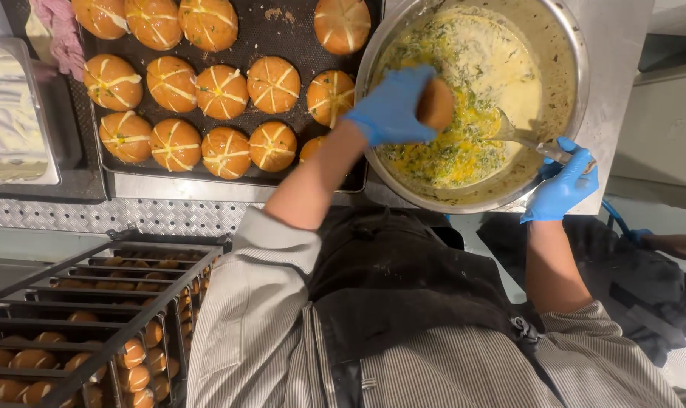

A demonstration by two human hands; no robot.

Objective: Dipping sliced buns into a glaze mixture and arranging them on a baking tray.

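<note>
Left hand: we see our left hand in a blue glove, fingers closed around one bun, held over the bowl's near-left side.
Right hand: our right hand, also blue-gloved, has its fingers pinched on the handle of one metal spoon at the bowl's right rim.
Bowl: one large metal bowl on the counter, holding yellow, creamy mixture flecked with green herbs; the spoon's head lies in it.
Tray: one dark baking tray just left of the bowl, touching or nearly so; we cannot tell which.
Buns on tray: we count fourteen cross-cut buns with white filling, plus one partly hidden behind our left forearm.
Rack: one wire rack at lower left, several tiers of plain buns; count not readable.
Other: one clear tub of pale spread at far left; one pink cloth above it.
</note>
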